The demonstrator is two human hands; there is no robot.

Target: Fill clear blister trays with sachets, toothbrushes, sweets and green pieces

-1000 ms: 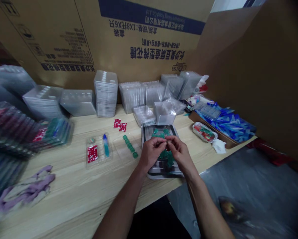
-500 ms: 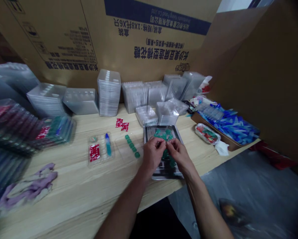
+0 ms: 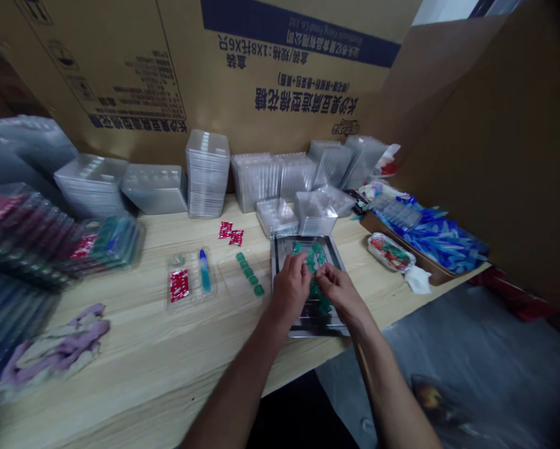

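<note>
Tabletop [image 3: 168, 362], tray [image 3: 313, 325] near edge [image 3: 401, 309], fingers [image 3: 325, 274] perhaps pinching

Table [image 3: 153, 368]: pale wood-grain top
Back edge: stacked clear containers [image 3: 207, 178]
Left end: stacked filled packs [image 3: 22, 231], purple-and-white cloth [image 3: 69, 343]
Middle: two red packets [image 3: 226, 229], part-filled clear tray [image 3: 193, 282], clear tray with green cubes [image 3: 249, 272]
Near front edge: metal tray [image 3: 308, 327]
Right edge: cardboard box [image 3: 438, 273], silvery container [image 3: 383, 259], white tissue [image 3: 418, 280]

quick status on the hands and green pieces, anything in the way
Left hand and right hand over metal tray; grip unclear. Green pieces in metal tray, partly hidden by the hands. Nothing else seen blocking them.
</note>
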